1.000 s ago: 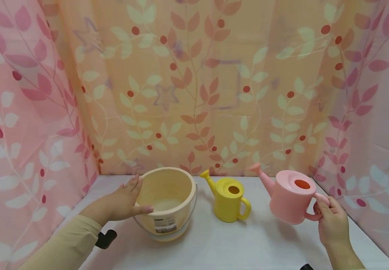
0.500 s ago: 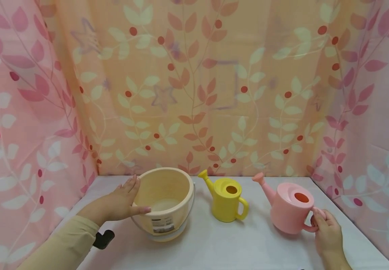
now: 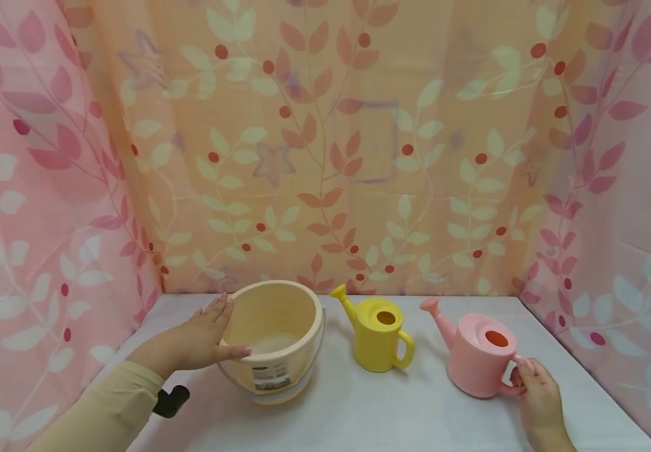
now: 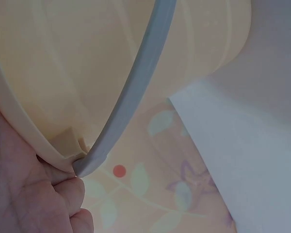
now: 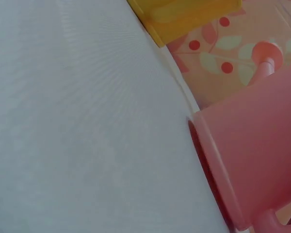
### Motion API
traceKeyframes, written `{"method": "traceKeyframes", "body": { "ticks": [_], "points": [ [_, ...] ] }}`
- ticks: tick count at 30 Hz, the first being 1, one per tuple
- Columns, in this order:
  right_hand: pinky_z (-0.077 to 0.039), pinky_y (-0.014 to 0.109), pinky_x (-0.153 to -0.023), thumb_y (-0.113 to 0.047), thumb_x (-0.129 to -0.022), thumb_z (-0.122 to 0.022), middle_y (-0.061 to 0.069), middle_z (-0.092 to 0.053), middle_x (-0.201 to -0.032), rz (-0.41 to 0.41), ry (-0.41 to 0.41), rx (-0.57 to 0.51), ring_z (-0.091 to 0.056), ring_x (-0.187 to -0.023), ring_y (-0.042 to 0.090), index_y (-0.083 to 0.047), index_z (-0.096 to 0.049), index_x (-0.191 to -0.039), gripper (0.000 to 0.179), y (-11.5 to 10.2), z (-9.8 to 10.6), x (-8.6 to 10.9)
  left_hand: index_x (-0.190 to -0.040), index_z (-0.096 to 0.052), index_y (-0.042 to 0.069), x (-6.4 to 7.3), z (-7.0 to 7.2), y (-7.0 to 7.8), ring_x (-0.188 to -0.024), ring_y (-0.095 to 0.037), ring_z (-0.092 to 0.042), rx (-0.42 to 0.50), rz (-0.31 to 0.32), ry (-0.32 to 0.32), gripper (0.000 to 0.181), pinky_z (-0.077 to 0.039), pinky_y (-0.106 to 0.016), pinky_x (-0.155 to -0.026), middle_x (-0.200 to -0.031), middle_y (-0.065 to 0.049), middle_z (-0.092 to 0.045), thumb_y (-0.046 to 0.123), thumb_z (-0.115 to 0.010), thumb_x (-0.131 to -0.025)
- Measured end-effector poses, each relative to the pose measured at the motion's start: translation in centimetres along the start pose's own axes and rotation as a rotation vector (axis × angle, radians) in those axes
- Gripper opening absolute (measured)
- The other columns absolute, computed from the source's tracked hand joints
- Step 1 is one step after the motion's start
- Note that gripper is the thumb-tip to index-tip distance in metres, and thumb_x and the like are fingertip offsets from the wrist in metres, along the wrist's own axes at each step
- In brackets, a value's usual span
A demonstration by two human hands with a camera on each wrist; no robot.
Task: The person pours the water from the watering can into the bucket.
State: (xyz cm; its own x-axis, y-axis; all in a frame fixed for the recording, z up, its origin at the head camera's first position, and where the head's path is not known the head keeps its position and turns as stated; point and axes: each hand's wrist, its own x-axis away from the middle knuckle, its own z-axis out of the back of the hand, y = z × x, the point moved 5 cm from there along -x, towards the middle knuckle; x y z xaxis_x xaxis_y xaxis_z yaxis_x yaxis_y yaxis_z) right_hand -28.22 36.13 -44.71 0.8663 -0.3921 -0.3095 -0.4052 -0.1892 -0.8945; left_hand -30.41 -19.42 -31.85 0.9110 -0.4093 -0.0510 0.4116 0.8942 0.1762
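Note:
A cream bucket [image 3: 271, 370] with a grey handle [image 4: 131, 97] stands on the left of the table. My left hand [image 3: 192, 342] rests on its left rim, fingers straight and thumb lying across the front rim. On the right, my right hand [image 3: 540, 398] grips a pink watering can [image 3: 478, 364] by its handle, spout pointing left. The can is upright and low over the table; a dark strip runs along its base in the right wrist view, so I cannot tell whether it fully touches. Between bucket and pink can stands a smaller yellow watering can [image 3: 378, 342].
The table [image 3: 393, 414] has a white cover. Patterned curtains [image 3: 325, 144] close off the back and both sides. A black device [image 3: 171, 402] shows under the left wrist.
The pink watering can has come down toward the table and slightly nearer to me, with my right hand still on its handle. My left hand has stayed on the bucket.

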Motion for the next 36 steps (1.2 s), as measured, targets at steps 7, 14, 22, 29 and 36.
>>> {"method": "traceKeyframes", "body": {
  "ticks": [7,14,22,29,36],
  "points": [
    [-0.054,0.025,-0.055,-0.026,-0.095,-0.048,0.002,-0.043,-0.068,-0.013,0.0,0.069,-0.044,-0.07,0.013,0.0,-0.05,-0.073,0.034,0.4,-0.1,0.1,-0.138,-0.016,-0.015,0.3,0.0,-0.6,-0.135,-0.044,-0.01,-0.001,0.002,-0.009,0.114,-0.012,-0.061,-0.103,-0.145,-0.033,-0.009,0.074,-0.046,-0.075],
    [-0.053,0.021,-0.056,-0.031,-0.095,-0.047,0.001,-0.044,-0.07,-0.031,0.051,0.172,-0.043,-0.074,0.013,0.006,-0.049,-0.077,0.041,0.6,-0.1,0.1,-0.139,-0.015,-0.014,0.4,0.0,-0.7,-0.135,-0.043,-0.009,0.006,0.0,-0.009,0.114,-0.011,-0.062,-0.103,-0.146,-0.033,-0.008,0.075,-0.046,-0.074],
    [-0.03,0.01,-0.073,-0.029,-0.1,-0.031,-0.012,-0.047,-0.09,0.023,0.224,0.566,-0.039,-0.088,-0.001,-0.005,-0.048,-0.092,0.031,-1.2,0.1,0.0,-0.138,-0.018,-0.015,-0.1,-0.2,-0.5,-0.135,-0.044,-0.011,0.023,-0.009,0.012,0.111,-0.012,-0.062,-0.103,-0.145,-0.033,-0.01,0.07,-0.051,-0.075],
    [-0.033,0.018,-0.083,-0.023,-0.097,-0.041,0.005,-0.046,-0.107,0.18,0.126,0.836,-0.038,-0.1,0.007,0.001,-0.048,-0.118,0.033,-5.6,-2.4,-1.3,-0.139,-0.021,-0.012,-0.4,-0.3,-0.1,-0.135,-0.043,-0.012,0.001,-0.009,0.001,0.111,-0.011,-0.063,-0.103,-0.145,-0.033,-0.012,0.073,-0.048,-0.075],
    [-0.024,0.067,-0.085,-0.021,-0.093,-0.05,0.029,-0.034,-0.128,0.38,-0.164,1.045,-0.026,-0.116,0.048,0.004,-0.039,-0.13,0.046,-10.7,-7.0,-4.4,-0.141,-0.025,-0.004,-0.7,0.0,-0.4,-0.133,-0.046,-0.016,-0.074,0.009,-0.015,0.111,-0.009,-0.068,-0.099,-0.145,-0.031,-0.018,0.079,-0.042,-0.071]
  ]
}}
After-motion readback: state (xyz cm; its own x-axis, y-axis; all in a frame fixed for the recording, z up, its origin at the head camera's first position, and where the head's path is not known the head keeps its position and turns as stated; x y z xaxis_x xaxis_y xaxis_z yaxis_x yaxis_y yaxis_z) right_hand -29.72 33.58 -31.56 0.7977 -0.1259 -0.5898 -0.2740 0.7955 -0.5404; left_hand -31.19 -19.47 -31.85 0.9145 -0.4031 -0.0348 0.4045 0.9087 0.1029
